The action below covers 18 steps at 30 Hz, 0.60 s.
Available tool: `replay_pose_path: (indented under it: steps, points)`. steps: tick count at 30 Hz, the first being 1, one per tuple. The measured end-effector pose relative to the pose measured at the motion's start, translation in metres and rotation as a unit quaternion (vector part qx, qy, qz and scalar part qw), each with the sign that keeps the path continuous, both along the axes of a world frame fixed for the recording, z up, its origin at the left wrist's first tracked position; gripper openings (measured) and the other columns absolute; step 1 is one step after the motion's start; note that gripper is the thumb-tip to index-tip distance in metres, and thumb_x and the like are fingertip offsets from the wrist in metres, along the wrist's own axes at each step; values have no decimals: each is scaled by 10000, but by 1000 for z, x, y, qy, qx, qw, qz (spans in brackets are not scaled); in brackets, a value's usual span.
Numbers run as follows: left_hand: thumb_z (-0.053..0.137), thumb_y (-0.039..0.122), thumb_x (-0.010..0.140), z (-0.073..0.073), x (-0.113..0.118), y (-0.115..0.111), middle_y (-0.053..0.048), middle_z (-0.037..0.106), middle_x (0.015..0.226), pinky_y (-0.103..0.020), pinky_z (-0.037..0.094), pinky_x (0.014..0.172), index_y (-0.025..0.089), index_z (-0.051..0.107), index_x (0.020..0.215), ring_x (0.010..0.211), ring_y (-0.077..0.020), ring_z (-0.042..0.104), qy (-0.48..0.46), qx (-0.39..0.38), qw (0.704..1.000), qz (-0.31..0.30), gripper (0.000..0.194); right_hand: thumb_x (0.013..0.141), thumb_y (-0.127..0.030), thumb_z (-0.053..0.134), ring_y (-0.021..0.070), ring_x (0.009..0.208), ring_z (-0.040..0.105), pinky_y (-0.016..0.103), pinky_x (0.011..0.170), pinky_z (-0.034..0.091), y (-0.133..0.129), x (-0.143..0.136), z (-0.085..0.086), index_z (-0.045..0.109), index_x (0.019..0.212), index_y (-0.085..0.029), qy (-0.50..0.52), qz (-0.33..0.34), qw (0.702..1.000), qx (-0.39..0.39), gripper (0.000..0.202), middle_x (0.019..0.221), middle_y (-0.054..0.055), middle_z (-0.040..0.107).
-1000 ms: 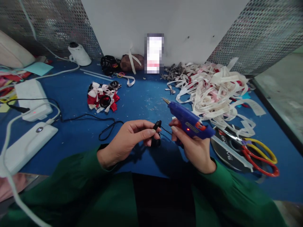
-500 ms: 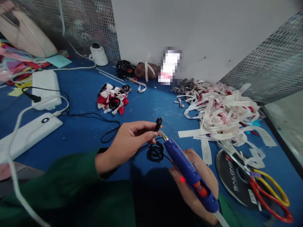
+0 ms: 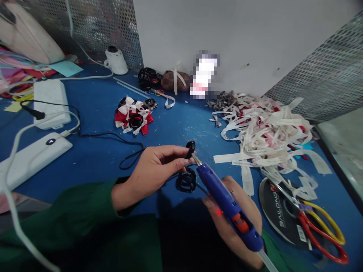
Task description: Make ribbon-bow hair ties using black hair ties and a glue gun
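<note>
Between the thumb and fingers of my left hand (image 3: 154,166) is a black hair tie (image 3: 191,148), its loop standing up above the fingertips. My right hand (image 3: 238,215) is wrapped round a blue hot glue gun (image 3: 219,190) with an orange switch, and a clear glue stick (image 3: 268,260) sticks out of its back end. The gun's metal nozzle (image 3: 195,158) is at the lower right side of the hair tie; it looks to be touching. Just below the nozzle, several black hair ties (image 3: 186,180) lie on the blue table (image 3: 181,124).
White ribbon strips (image 3: 269,132) are heaped at right, above scissors (image 3: 320,223) on a black round packet (image 3: 283,211). Finished-looking red, white and black bows (image 3: 133,115) lie left of centre. Power strips (image 3: 34,158) and cords fill the left. A phone (image 3: 204,75) leans on the back wall.
The glue gun's nozzle has come slightly up and left, closing the small gap to the hair tie. The left hand holds nearly still; the view has shifted a little.
</note>
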State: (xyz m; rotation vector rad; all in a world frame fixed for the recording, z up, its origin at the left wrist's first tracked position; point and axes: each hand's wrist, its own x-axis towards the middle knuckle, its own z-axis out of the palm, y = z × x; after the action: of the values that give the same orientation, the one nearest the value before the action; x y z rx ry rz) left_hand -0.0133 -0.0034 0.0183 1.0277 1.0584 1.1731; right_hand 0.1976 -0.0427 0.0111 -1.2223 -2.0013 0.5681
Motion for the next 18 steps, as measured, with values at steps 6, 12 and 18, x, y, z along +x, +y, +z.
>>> replay_pose_path:
  steps: [6, 12, 18]
  points:
    - [815, 201, 785, 1, 1, 0, -23, 809, 872, -157, 581, 660, 232, 836, 947, 673, -91, 701, 4, -5, 1000, 8, 166, 925, -354, 654, 96, 484, 521, 228, 437, 393, 1, 0, 0, 534, 795, -226, 2, 0, 1000, 3, 218, 665, -52, 517]
    - [821, 215, 781, 1, 1, -1, -34, 809, 871, -173, 589, 664, 219, 836, 946, 686, -109, 713, 19, 3, 1000, 13, 166, 937, -346, 639, 94, 489, 519, 225, 447, 391, -1, -2, 2, 523, 795, -228, -15, -10, 1000, 4, 219, 665, -53, 514]
    - [820, 212, 782, -1, 1, 0, -36, 813, 900, -187, 600, 699, 228, 835, 942, 729, -126, 734, 15, 6, 1000, 15, 161, 938, -358, 638, 90, 475, 513, 220, 438, 384, 0, -1, 1, 514, 793, -228, -20, -10, 1000, 15, 231, 650, -59, 506]
